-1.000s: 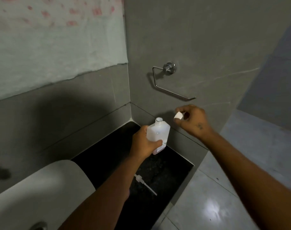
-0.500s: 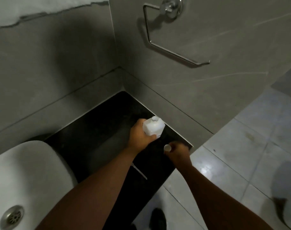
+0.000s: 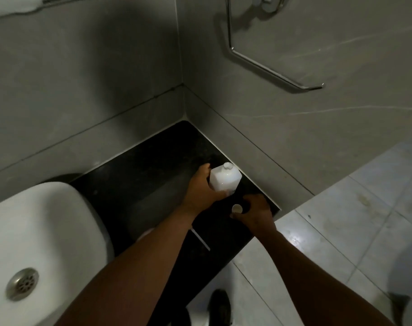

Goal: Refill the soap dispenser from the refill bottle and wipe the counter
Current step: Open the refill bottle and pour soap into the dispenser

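Observation:
A white plastic bottle [image 3: 226, 180] with an uncapped neck stands near the right corner of the black counter [image 3: 153, 175]. My left hand [image 3: 201, 189] is wrapped around its left side. My right hand [image 3: 255, 214] rests low on the counter just right of the bottle, its fingers pinched on a small white cap [image 3: 237, 208]. A white pump tube [image 3: 201, 238] lies flat on the counter, partly hidden under my left forearm; its head is out of sight.
A white basin [image 3: 42, 231] with a metal drain [image 3: 22, 283] fills the lower left. A chrome towel ring [image 3: 266, 67] hangs on the grey wall above. The counter edge drops to the pale tiled floor [image 3: 341, 220] on the right.
My right hand has come down from beside the bottle's neck to the counter, carrying the cap. The bottle has been lowered, and my view has tilted downward.

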